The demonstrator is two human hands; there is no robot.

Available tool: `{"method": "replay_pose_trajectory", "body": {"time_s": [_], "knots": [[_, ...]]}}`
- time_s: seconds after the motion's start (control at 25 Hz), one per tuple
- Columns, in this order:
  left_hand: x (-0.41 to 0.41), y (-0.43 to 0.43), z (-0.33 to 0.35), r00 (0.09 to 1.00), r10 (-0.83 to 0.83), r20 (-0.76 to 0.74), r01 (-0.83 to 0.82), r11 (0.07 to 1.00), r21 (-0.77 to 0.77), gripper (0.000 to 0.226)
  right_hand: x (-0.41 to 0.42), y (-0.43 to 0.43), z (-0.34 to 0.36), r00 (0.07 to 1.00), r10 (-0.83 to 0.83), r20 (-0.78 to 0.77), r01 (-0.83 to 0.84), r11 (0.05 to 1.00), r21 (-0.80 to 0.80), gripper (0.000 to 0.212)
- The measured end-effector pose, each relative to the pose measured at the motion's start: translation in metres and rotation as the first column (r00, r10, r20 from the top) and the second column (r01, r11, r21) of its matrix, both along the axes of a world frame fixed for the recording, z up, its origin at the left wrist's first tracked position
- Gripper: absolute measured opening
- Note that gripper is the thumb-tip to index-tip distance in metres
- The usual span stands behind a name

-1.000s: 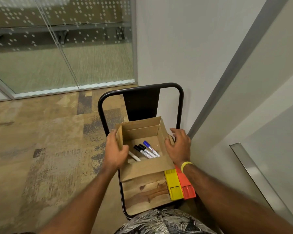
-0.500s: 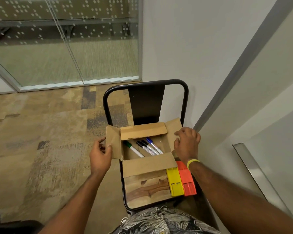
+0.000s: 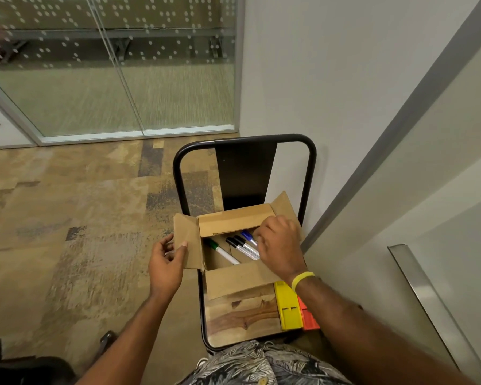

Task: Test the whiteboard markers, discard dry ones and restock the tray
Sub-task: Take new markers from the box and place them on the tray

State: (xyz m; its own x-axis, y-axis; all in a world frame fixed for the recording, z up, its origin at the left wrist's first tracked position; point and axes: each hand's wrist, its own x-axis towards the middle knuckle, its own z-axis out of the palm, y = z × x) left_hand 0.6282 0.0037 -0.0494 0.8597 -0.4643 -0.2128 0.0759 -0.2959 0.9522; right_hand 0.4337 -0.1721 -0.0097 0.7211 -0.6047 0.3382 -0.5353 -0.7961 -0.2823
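An open cardboard box [image 3: 233,277] stands on the wooden seat of a black metal chair [image 3: 242,318]. Inside lie a green-capped marker [image 3: 222,252], two black-capped markers [image 3: 240,245] and a blue-capped marker [image 3: 247,237]. My left hand [image 3: 165,263] pinches the box's left flap, thumb on top. My right hand [image 3: 279,245] reaches into the box from the right with its fingers curled down over the ends of the blue and black markers. The fingertips are hidden, so a hold on a marker is not visible.
A yellow plastic piece [image 3: 288,307] and an orange one [image 3: 308,319] lie on the seat's right edge. The chair's back [image 3: 245,173] stands against a white wall. A metal whiteboard tray [image 3: 428,298] runs along the right. A glass partition [image 3: 109,79] closes off the carpeted floor behind.
The box flaps were spread open. My left hand stayed on the left flap, while my right hand moved off the right flap and into the box over the markers.
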Motion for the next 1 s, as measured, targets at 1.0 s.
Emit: {"method": "replay_pose_trajectory", "body": {"time_s": [1.0], "knots": [[-0.006,0.008,0.027,0.986,0.037,0.164,-0.034,0.999,-0.025,0.039,0.079,-0.050,-0.075,0.726,0.265,-0.634,0.266,0.742,0.615,0.063]]}}
